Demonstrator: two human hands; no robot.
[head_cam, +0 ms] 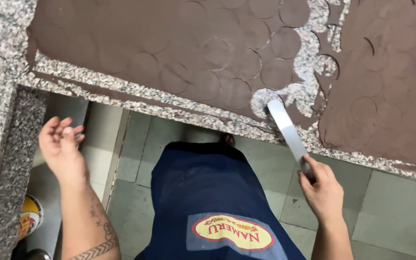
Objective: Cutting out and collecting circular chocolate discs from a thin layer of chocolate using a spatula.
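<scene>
The right hand (322, 190) grips a palette knife (287, 131), its tip on the granite counter (6, 43) beside the brown dough sheet (169, 48). The left hand (62, 147) hangs empty, fingers loosely curled, perhaps slightly apart.

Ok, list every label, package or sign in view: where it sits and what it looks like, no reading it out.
Apron badge: on the dark blue apron, bottom centre; a yellow oval with a red rim and red lettering on a pale grey-blue patch.
Round container: on the floor at lower left, beside the granite counter edge, below the left hand; yellow, white and red label, partly hidden.
No screens or signs in view.
</scene>
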